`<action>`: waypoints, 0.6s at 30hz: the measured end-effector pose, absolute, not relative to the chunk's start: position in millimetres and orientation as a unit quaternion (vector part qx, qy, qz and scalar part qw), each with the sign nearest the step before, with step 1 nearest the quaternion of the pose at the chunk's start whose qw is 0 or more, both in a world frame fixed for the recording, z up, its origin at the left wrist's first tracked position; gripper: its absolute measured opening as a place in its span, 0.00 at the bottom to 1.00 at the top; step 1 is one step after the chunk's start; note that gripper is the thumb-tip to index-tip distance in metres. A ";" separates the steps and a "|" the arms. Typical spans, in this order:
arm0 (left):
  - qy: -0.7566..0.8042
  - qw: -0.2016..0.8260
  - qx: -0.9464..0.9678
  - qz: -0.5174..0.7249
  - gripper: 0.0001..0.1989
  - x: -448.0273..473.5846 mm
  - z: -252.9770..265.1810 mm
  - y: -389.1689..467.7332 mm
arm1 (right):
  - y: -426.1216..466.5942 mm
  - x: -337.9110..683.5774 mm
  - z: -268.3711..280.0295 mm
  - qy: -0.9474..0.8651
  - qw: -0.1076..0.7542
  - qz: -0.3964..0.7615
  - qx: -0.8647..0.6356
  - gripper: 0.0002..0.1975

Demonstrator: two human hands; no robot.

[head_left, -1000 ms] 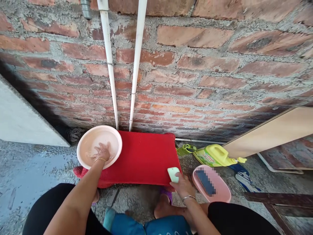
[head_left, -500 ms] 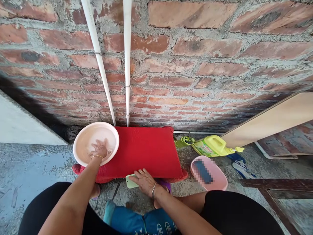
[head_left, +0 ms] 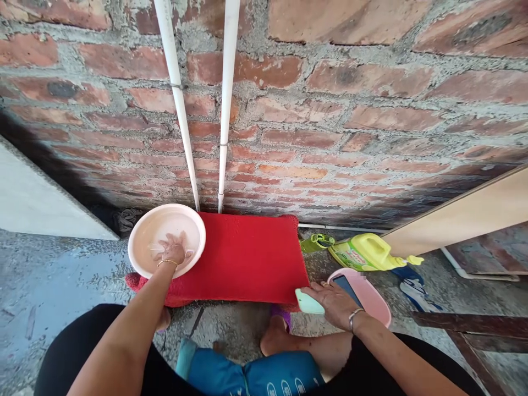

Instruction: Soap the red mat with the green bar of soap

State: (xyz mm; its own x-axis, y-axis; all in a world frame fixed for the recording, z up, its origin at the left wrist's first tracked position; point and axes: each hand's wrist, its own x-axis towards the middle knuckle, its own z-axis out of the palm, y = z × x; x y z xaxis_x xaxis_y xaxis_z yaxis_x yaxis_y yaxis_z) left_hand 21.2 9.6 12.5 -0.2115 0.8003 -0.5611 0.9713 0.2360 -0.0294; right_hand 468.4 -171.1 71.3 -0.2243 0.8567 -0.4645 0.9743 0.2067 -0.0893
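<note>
My left hand (head_left: 173, 252) rests in water inside the pale pink basin (head_left: 132, 254), palm down with its fingers spread. The basin sits on the left end of the red cloth (head_left: 251, 258). My right hand (head_left: 336, 303) is closed around a pale green flat piece (head_left: 308, 302) with rounded corners and a small hole near its end; the rest of it is hidden under the hand. That hand is at the cloth's right front corner, partly over the pink tray (head_left: 381, 308). A dark flat rectangular thing (head_left: 347, 289) lies in the tray.
A yellow jug (head_left: 367, 250) and a green bottle-like item (head_left: 315, 242) stand right of the cloth. Blue-white slippers (head_left: 416, 291) lie beyond the tray. Two white pipes (head_left: 225, 110) run down the brick wall (head_left: 297, 110). Boards lean at both sides.
My right hand has moved right with the pale green piece, from the cloth's front edge to its right corner by the tray. My left hand stays in the basin. The view has shifted slightly.
</note>
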 end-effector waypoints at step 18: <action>0.751 0.212 0.596 -0.191 0.35 22.7 12.9 9.7 | -74.1 221.3 18.8 0.643 0.001 -0.274 0.715 0.28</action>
State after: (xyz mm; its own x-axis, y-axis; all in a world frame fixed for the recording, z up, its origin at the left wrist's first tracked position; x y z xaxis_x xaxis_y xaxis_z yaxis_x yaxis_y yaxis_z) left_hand 22.7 9.7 12.9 -0.2001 0.8139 -0.5455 0.9755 0.2173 -0.0338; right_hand 221.3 -74.1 18.8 0.0223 0.9188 -0.3941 0.9203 -0.1729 -0.3509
